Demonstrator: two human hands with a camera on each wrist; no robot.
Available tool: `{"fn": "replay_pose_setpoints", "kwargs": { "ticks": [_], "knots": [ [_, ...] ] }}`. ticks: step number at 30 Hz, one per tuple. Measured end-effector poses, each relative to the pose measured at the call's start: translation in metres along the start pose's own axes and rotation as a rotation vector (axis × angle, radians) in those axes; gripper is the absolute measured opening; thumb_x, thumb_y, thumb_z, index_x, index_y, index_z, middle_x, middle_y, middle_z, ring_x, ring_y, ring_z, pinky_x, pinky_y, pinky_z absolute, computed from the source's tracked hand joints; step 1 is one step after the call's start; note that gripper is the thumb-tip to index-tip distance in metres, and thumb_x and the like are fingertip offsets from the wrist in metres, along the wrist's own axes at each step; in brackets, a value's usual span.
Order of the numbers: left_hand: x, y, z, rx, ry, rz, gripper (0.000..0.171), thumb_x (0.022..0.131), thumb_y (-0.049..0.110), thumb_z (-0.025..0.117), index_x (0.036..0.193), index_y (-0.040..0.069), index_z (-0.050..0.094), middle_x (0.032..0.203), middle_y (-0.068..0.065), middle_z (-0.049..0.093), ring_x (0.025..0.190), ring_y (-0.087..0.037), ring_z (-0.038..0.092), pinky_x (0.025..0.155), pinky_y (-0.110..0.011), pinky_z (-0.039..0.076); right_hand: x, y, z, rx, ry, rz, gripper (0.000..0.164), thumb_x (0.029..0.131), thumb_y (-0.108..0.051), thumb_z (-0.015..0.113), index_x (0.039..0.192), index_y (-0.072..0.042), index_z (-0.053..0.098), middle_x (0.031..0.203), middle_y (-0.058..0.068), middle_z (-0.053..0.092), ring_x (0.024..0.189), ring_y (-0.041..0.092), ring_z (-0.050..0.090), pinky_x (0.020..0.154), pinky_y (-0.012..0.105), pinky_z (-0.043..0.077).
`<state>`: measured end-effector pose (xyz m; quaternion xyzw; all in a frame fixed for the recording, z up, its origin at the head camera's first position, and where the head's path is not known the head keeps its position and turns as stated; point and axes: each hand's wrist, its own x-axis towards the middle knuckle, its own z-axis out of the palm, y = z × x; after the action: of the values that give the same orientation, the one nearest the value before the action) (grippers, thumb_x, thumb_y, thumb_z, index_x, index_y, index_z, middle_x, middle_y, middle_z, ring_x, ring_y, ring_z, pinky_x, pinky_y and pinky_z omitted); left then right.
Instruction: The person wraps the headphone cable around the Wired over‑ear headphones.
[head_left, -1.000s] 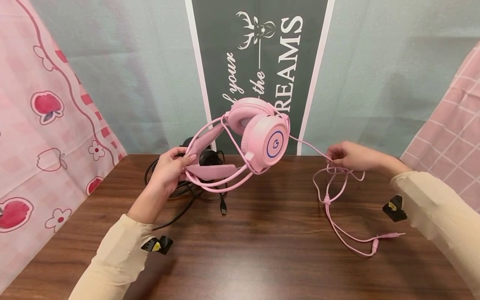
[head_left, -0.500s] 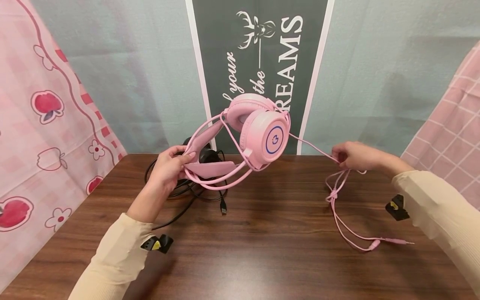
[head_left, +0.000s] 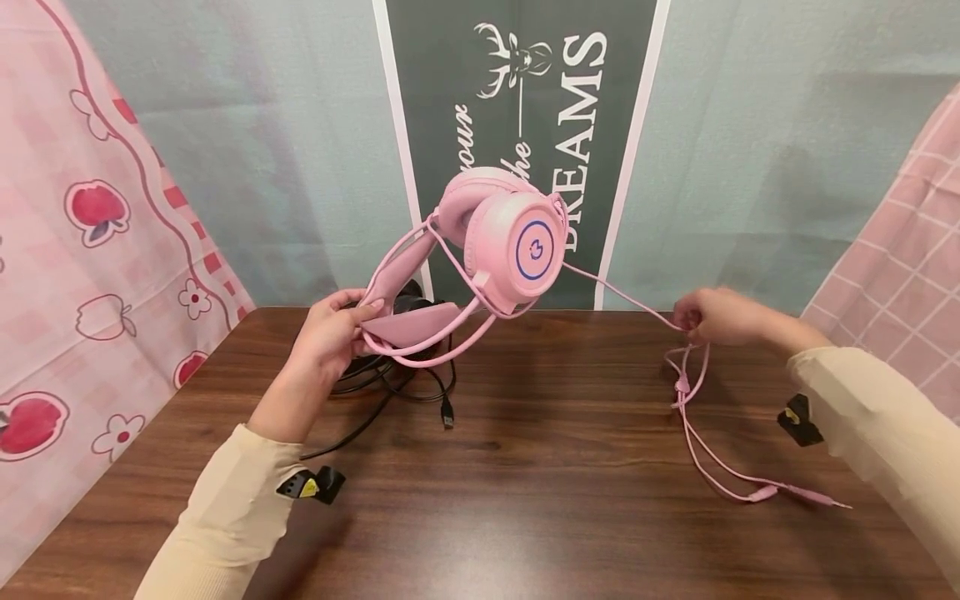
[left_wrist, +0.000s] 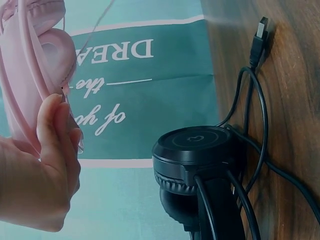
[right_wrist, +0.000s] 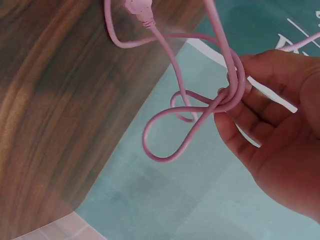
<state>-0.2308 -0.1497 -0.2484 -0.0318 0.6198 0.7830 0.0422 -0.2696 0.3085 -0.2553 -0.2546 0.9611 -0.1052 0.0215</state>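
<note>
A pink headset (head_left: 536, 250) hangs in the air above the table, its ear cups toward the middle of the head view. My left hand (head_left: 330, 337) grips it by the headband, thumb on the inner side. From the ear cups a thin pink cable (head_left: 626, 296) runs to the right, where my right hand (head_left: 716, 317) pinches it. Seen from the right wrist, loops of the cable (right_wrist: 172, 107) meet at the fingertips of that hand (right_wrist: 280, 110). Below it the cable splits in two, ending in a jack plug (head_left: 817, 497) and another pink connector (head_left: 763, 494) low over the table.
A black headset (left_wrist: 195, 145) stands on the wooden table (head_left: 525, 467) behind my left hand, partly hidden by the pink one. Its black cable lies coiled, with a USB plug (head_left: 447, 414) toward me. Cloth backdrops (head_left: 750, 167) rise behind and at both sides.
The pink headset has moved slightly up and left with my left hand. My right hand has shifted right, the cable loops below it have narrowed, and the plugs have moved right.
</note>
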Motion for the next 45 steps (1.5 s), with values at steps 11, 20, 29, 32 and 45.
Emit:
{"fn": "replay_pose_setpoints", "kwargs": {
  "ticks": [11, 20, 29, 32, 45],
  "knots": [
    [-0.004, 0.006, -0.008, -0.071, 0.034, 0.009, 0.011, 0.09, -0.002, 0.049, 0.098, 0.003, 0.042, 0.072, -0.003, 0.059, 0.052, -0.01, 0.058, 0.046, -0.026, 0.053, -0.007, 0.01, 0.009, -0.029, 0.056, -0.024, 0.024, 0.069, 0.01, 0.059, 0.067, -0.012, 0.05, 0.059, -0.005, 0.04, 0.057, 0.012, 0.039, 0.052, 0.026, 0.033],
    [-0.005, 0.01, -0.008, -0.128, 0.051, 0.009, 0.011, 0.09, -0.002, 0.049, 0.098, 0.002, 0.042, 0.069, -0.002, 0.063, 0.05, -0.011, 0.059, 0.044, -0.025, 0.053, -0.01, 0.013, 0.009, -0.034, 0.036, 0.027, 0.016, 0.076, 0.0, 0.063, 0.07, -0.011, 0.054, 0.058, -0.006, 0.045, 0.053, 0.011, 0.042, 0.05, 0.027, 0.035],
    [-0.006, 0.009, -0.013, -0.151, 0.082, 0.047, 0.013, 0.089, -0.003, 0.05, 0.099, 0.0, 0.042, 0.069, -0.003, 0.063, 0.055, -0.01, 0.059, 0.045, -0.026, 0.054, -0.011, 0.016, 0.011, -0.057, 0.264, -0.099, 0.026, 0.07, 0.007, 0.067, 0.067, -0.013, 0.051, 0.061, -0.007, 0.044, 0.054, 0.006, 0.04, 0.046, 0.023, 0.035],
    [-0.007, 0.009, -0.014, -0.156, 0.078, 0.053, 0.014, 0.089, -0.004, 0.051, 0.098, 0.001, 0.041, 0.069, -0.003, 0.063, 0.056, -0.01, 0.059, 0.046, -0.027, 0.054, -0.011, 0.016, 0.009, -0.065, 0.307, -0.111, 0.027, 0.07, 0.006, 0.068, 0.065, -0.014, 0.051, 0.058, -0.008, 0.043, 0.052, 0.004, 0.039, 0.045, 0.022, 0.035],
    [-0.007, 0.011, -0.014, -0.162, 0.09, 0.069, 0.014, 0.089, -0.003, 0.051, 0.097, 0.003, 0.042, 0.068, -0.004, 0.063, 0.054, -0.011, 0.06, 0.046, -0.026, 0.054, -0.014, 0.01, -0.027, -0.123, 0.413, -0.029, 0.023, 0.078, 0.001, 0.066, 0.068, -0.012, 0.05, 0.055, -0.004, 0.048, 0.046, 0.008, 0.043, 0.042, 0.025, 0.036]
  ]
}}
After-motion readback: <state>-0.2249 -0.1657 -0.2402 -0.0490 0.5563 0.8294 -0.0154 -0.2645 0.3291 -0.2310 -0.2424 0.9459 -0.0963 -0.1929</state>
